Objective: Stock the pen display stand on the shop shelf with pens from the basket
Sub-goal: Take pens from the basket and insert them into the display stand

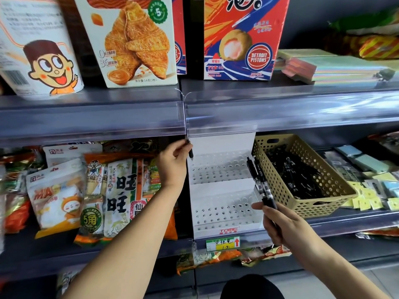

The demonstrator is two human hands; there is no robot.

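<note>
A white two-tier pen display stand point(222, 190) with rows of empty holes sits on the middle shelf. My left hand point(172, 162) holds one black pen point(190, 151) upright at the stand's upper left corner, just under the shelf above. My right hand point(280, 223) grips two black pens point(259, 180) that point up in front of the stand's right side. To the right of the stand, a tan perforated basket point(328, 184) holds a heap of black pens point(295, 173).
Snack bags point(121, 190) crowd the shelf left of the stand. Sticky notes and small stationery packs point(373, 186) lie right of the basket. The upper shelf's clear rail point(237, 113) overhangs the stand. A yellow price tag point(222, 243) sits below it.
</note>
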